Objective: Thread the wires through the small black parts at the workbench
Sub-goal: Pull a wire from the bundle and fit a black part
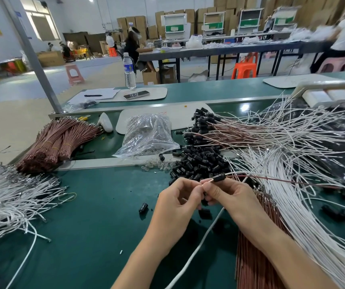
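Head view. L hand (180, 197) at ctr of frame, fingers curled, thumb + forefinger pinched together on tip of brown wire (271, 179). R hand (227, 195) touching it at 3 o'clock, also curled, fingertips clamped on same wire just behind tip. Small black part (219, 177) threaded on that wire, sitting right at R fingertips, at 12 o'clock of R hand, held above green bench mat (84, 226). Rest of brown wire trailing toward 3 o'clock over white wires (292, 184) fanned across rt side. Something dark tucked under R fingers; can't tell what.

Pile of loose black parts (200, 163) at 12 o'clock of hands, just beyond fingertips. Further along 12 o'clock, wires w/ black parts on ends (209, 126), heaped. Clear plastic bag (148, 134) at 11 o'clock, lying on bench. Banded brown wire bundles (59, 142) at 10 o'clock, well apart from hands. Loose white wire heap (11, 201) at 9 o'clock, by bench edge. Single black part (143, 207) lying on mat just beside L hand, at its 9 o'clock. One white wire (198, 249) running between forearms toward 6 o'clock. More brown wires (252, 257) under R forearm at 5 o'clock. Water bottle (129, 70) upright, far off at 11 o'clock.
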### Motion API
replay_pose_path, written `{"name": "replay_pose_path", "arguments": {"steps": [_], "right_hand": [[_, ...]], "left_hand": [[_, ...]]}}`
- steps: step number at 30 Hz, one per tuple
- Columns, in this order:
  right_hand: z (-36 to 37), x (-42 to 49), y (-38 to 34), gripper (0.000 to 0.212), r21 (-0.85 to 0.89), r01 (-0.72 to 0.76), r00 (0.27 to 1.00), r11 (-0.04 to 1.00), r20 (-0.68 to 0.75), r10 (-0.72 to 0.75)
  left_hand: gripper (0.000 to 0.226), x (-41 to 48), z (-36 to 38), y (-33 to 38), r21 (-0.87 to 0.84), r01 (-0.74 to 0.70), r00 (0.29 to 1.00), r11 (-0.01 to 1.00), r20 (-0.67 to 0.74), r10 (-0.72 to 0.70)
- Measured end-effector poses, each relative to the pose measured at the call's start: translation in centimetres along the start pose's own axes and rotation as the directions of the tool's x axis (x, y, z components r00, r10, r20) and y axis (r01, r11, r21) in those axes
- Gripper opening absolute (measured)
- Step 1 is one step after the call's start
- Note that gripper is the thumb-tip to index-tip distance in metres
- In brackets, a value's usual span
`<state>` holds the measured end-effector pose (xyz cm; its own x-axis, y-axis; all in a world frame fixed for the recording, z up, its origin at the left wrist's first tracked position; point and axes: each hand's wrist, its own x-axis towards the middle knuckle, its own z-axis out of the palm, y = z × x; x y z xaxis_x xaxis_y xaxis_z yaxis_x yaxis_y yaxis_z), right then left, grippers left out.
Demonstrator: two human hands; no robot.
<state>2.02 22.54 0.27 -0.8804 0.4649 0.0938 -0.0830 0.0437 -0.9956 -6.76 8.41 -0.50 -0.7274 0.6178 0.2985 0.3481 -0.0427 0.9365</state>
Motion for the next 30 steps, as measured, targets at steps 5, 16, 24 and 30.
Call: {"name": "replay_pose_path", "arguments": {"steps": [5, 16, 24, 30], "right_hand": [[0.2, 0.1, 0.0, 0.024, 0.017, 0.009, 0.998, 1.000, -0.059, -0.008], [-0.3, 0.2, -0.6, 0.022, 0.284, -0.103, 0.988, 0.953, -0.084, 0.132], [-0.8, 0.5, -0.6, 0.021, 0.464, -0.159, 0.980, 0.871, -0.036, 0.198], [-0.5, 0.6, -0.6, 0.031, 0.467, -0.166, 0.980, 0.869, -0.021, 0.199]], "left_hand": [[0.009, 0.4, -0.7, 0.3, 0.151, -0.049, 0.998, 0.987, 0.036, 0.044], [0.034, 7.3, -8.7, -3.4, 0.797, 0.373, 0.927, 0.476, -0.297, -0.229], [0.009, 6.1, -7.3, -0.8, 0.531, 0.243, 0.947, 0.812, -0.311, -0.080], [0.010, 1.5, 0.9, 1.3, 0.027, -0.008, 0.994, 1.000, -0.112, 0.011]]}}
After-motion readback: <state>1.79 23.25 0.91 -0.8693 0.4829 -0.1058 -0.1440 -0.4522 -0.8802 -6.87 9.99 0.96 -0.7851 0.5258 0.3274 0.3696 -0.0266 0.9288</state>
